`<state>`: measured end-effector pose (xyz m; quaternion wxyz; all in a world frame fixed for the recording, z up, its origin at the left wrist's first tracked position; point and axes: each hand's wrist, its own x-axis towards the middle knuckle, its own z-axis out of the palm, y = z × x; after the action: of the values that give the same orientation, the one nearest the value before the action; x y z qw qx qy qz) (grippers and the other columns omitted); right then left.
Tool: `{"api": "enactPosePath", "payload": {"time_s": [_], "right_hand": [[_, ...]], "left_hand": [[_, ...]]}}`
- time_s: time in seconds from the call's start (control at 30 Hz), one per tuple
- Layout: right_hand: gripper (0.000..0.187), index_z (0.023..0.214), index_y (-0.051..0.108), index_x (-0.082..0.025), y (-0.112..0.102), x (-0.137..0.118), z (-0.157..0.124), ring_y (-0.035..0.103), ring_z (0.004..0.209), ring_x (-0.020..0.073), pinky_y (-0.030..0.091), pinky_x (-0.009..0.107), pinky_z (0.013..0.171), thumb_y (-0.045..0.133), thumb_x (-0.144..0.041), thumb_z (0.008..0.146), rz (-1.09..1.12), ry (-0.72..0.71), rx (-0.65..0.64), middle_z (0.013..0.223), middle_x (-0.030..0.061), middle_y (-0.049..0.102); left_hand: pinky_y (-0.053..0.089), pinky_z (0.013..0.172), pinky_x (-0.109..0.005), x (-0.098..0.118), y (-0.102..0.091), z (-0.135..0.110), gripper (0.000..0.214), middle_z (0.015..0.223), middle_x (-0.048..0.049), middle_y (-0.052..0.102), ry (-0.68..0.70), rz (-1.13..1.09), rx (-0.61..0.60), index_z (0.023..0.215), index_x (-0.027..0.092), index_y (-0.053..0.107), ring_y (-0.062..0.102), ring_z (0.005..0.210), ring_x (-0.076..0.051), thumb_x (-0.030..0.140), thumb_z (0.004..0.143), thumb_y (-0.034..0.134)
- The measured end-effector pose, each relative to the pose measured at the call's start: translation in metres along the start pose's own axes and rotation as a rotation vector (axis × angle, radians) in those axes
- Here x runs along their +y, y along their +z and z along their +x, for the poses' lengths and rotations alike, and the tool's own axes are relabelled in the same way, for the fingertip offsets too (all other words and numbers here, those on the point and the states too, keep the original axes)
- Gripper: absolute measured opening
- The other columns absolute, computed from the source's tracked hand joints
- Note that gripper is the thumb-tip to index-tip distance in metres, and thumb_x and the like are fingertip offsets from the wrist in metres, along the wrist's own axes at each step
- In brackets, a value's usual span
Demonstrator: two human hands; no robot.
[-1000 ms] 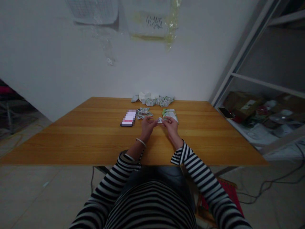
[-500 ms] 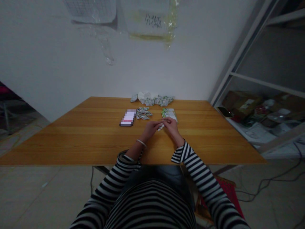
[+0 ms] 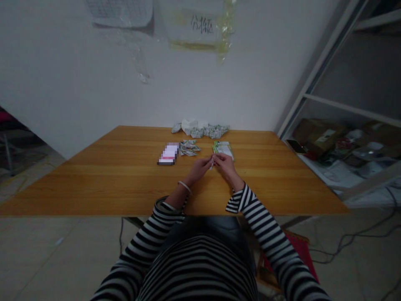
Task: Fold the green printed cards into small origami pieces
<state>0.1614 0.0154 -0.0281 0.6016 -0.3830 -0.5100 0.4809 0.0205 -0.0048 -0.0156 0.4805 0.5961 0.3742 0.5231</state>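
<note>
My left hand (image 3: 198, 169) and my right hand (image 3: 224, 164) meet over the middle of the wooden table (image 3: 94, 179). Both pinch a small white folded paper piece (image 3: 211, 164) between their fingertips. Just beyond my right hand lies a flat stack of green-and-white printed sheets (image 3: 223, 149). A small heap of folded pieces (image 3: 189, 149) sits beyond my left hand. A larger pile of folded pieces (image 3: 202, 129) lies at the table's far edge by the wall.
A phone (image 3: 168, 154) lies left of the small heap. Metal shelving (image 3: 341, 138) with boxes and clutter stands to the right. Cables run over the floor at right. A red stool (image 3: 297, 251) is beside my right elbow.
The two hands have drawn closer together on the small paper piece, which has turned from flat to edge-on between the fingertips. The piles have not moved.
</note>
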Motion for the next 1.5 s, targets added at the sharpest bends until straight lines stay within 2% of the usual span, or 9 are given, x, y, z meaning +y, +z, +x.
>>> {"api": "enactPosePath", "payload": {"time_s": [0.2, 0.37, 0.5, 0.73, 0.87, 1.0, 1.1, 1.3, 1.5], "right_hand": [[0.042, 0.090, 0.076, -0.017, -0.003, 0.003, 0.001, 0.068, 0.071, 0.0180, 0.053, 0.030, 0.068, 0.081, -0.043, 0.057, -0.016, -0.015, -0.066, 0.082, 0.0061, 0.076], [0.037, 0.097, 0.075, -0.017, -0.004, 0.001, 0.001, 0.067, 0.072, 0.0167, 0.053, 0.029, 0.068, 0.073, -0.041, 0.068, -0.089, -0.058, -0.080, 0.086, 0.0062, 0.076], [0.039, 0.104, 0.073, -0.019, 0.001, -0.003, -0.004, 0.064, 0.069, 0.0144, 0.051, 0.026, 0.066, 0.075, -0.033, 0.068, -0.206, -0.127, -0.106, 0.082, 0.0026, 0.074], [0.034, 0.106, 0.072, -0.022, 0.016, -0.002, -0.018, 0.064, 0.069, 0.0160, 0.050, 0.026, 0.067, 0.067, -0.020, 0.072, -0.375, -0.284, -0.026, 0.081, 0.0013, 0.073], [0.025, 0.100, 0.073, -0.021, 0.015, 0.001, -0.016, 0.066, 0.076, 0.0193, 0.051, 0.030, 0.072, 0.061, -0.022, 0.078, -0.404, -0.359, 0.099, 0.088, 0.0045, 0.074], [0.019, 0.080, 0.075, -0.021, 0.010, 0.001, -0.013, 0.065, 0.086, 0.0218, 0.049, 0.035, 0.085, 0.057, -0.017, 0.077, -0.415, -0.432, 0.182, 0.086, 0.0056, 0.073], [0.020, 0.073, 0.075, -0.022, 0.009, -0.001, -0.013, 0.064, 0.090, 0.0214, 0.048, 0.035, 0.087, 0.057, -0.016, 0.077, -0.405, -0.478, 0.172, 0.086, 0.0051, 0.072], [0.026, 0.082, 0.076, -0.020, 0.006, -0.001, -0.013, 0.065, 0.077, 0.0199, 0.049, 0.030, 0.070, 0.052, -0.013, 0.079, -0.379, -0.477, 0.180, 0.082, 0.0054, 0.072], [0.024, 0.074, 0.076, -0.022, 0.013, -0.003, -0.014, 0.064, 0.077, 0.0192, 0.049, 0.031, 0.076, 0.054, -0.012, 0.075, -0.367, -0.493, 0.062, 0.076, 0.0034, 0.071]], "left_hand": [[0.053, 0.090, -0.036, -0.008, 0.004, 0.000, 0.030, 0.108, -0.0080, 0.071, 0.079, 0.007, -0.095, 0.109, 0.021, 0.069, 0.064, 0.108, -0.024, 0.031, 0.081, 0.065], [0.049, 0.098, -0.036, -0.007, 0.007, -0.001, 0.032, 0.115, -0.0086, 0.069, 0.109, 0.005, -0.119, 0.110, 0.020, 0.067, 0.062, 0.112, -0.023, 0.021, 0.077, 0.067], [0.051, 0.094, -0.036, -0.011, 0.004, 0.002, 0.041, 0.110, -0.0089, 0.071, 0.106, 0.005, -0.046, 0.109, 0.018, 0.066, 0.065, 0.104, -0.022, 0.011, 0.069, 0.068], [0.049, 0.093, -0.037, -0.014, -0.012, 0.007, 0.024, 0.093, -0.0079, 0.074, 0.075, 0.007, 0.130, 0.088, 0.017, 0.074, 0.065, 0.097, -0.024, 0.010, 0.066, 0.069], [0.048, 0.096, -0.037, -0.010, -0.006, 0.006, 0.034, 0.102, -0.0071, 0.074, 0.037, -0.094, 0.093, 0.099, 0.017, 0.073, 0.065, 0.104, -0.025, 0.018, 0.065, 0.074], [0.050, 0.093, -0.038, -0.010, 0.005, 0.001, 0.056, 0.109, -0.0059, 0.073, -0.045, -0.223, 0.041, 0.120, 0.020, 0.063, 0.067, 0.098, -0.021, 0.028, 0.066, 0.076], [0.052, 0.091, -0.039, -0.008, 0.005, -0.001, 0.053, 0.101, -0.0085, 0.075, -0.113, -0.272, 0.015, 0.112, 0.016, 0.067, 0.070, 0.090, -0.021, 0.032, 0.063, 0.079], [0.055, 0.083, -0.040, 0.001, -0.001, 0.002, 0.040, 0.083, -0.0114, 0.076, -0.198, -0.285, 0.030, 0.092, 0.011, 0.073, 0.072, 0.080, -0.024, 0.041, 0.066, 0.076], [0.057, 0.070, -0.034, 0.001, -0.004, 0.002, 0.041, 0.067, -0.0049, 0.070, -0.208, -0.226, 0.167, 0.080, 0.011, 0.071, 0.069, 0.067, -0.019, 0.050, 0.068, 0.077]]}}
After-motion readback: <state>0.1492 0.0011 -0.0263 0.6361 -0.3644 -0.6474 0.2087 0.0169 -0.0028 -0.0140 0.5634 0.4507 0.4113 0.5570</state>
